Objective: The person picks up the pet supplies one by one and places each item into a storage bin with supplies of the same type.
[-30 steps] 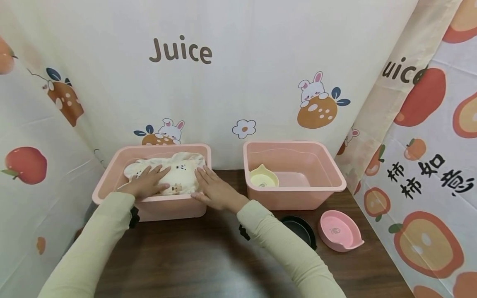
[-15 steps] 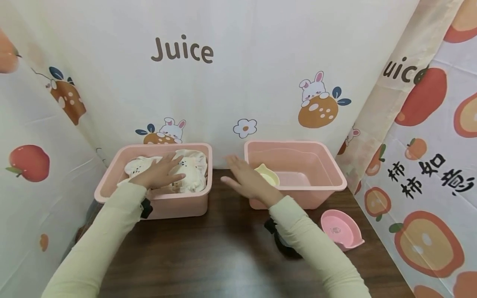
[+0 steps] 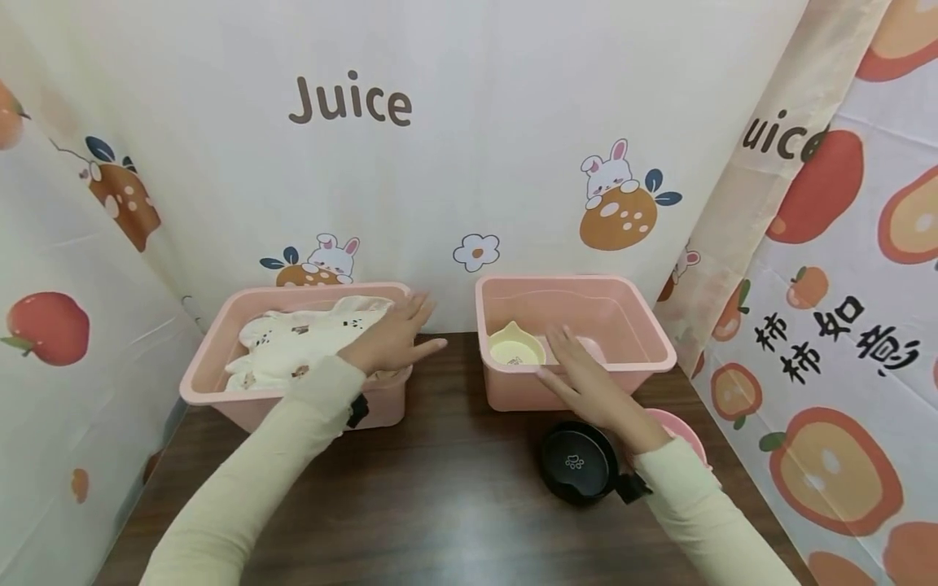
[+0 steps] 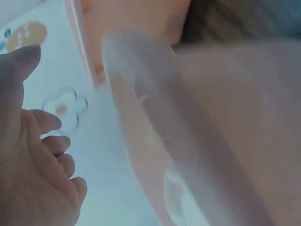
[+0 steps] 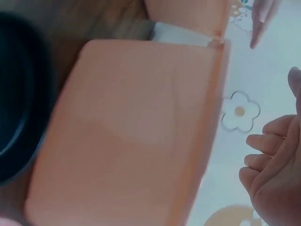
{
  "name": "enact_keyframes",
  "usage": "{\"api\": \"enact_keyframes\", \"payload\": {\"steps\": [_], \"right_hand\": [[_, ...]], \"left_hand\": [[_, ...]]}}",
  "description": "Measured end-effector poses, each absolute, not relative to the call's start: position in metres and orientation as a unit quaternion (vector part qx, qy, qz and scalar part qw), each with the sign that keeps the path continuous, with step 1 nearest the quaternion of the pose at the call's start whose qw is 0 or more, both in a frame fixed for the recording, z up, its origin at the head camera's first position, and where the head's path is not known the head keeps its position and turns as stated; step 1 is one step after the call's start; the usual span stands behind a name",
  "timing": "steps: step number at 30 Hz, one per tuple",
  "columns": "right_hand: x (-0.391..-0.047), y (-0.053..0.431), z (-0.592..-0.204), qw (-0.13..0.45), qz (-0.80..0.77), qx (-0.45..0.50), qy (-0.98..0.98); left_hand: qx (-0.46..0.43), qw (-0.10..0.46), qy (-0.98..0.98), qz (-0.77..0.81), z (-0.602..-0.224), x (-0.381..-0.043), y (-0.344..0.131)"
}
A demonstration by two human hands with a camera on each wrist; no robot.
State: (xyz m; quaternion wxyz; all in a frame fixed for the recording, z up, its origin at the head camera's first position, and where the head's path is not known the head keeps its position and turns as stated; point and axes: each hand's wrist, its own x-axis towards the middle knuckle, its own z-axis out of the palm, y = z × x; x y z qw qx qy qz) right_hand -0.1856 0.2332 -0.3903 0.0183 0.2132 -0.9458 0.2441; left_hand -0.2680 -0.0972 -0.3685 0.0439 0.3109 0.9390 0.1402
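Observation:
My left hand [image 3: 388, 334] is held over the right end of the left pink bin [image 3: 199, 387], fingers extended and nothing in it. White printed cloth [image 3: 289, 342] lies folded in that bin, partly hidden by my hand and sleeve. My right hand [image 3: 593, 391] is over the front rim of the right pink bin [image 3: 513, 395], its fingers stretched out and holding nothing. A pale yellow dish [image 3: 515, 346] sits in that bin's left part. Both wrist views show relaxed fingers, the left hand [image 4: 37, 169] beside a blurred bin and the right hand [image 5: 277, 174] likewise.
A black round dish [image 3: 579, 462] with a paw mark stands on the dark wooden table [image 3: 454, 488], in front of the right bin. A pink dish [image 3: 677, 427] behind it is partly covered by my right forearm. Printed curtains [image 3: 469, 163] close off the back and sides.
Both hands first lay on the cloth in the left bin. They have lifted off and moved right, the right hand reaching the right bin. The cloth stays in the bin.

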Motion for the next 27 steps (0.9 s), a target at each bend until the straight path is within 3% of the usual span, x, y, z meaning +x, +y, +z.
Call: {"api": "enact_keyframes", "payload": {"steps": [12,27], "right_hand": [[-0.121,0.285,-0.428,0.023,0.254,0.161,-0.953],[-0.080,0.292,-0.495,0.076,0.245,0.169,-0.952]], "left_hand": [[0.342,0.034,0.932,0.114,-0.388,-0.263,-0.026],[0.325,0.036,0.937,0.124,-0.413,-0.263,0.007]]}}
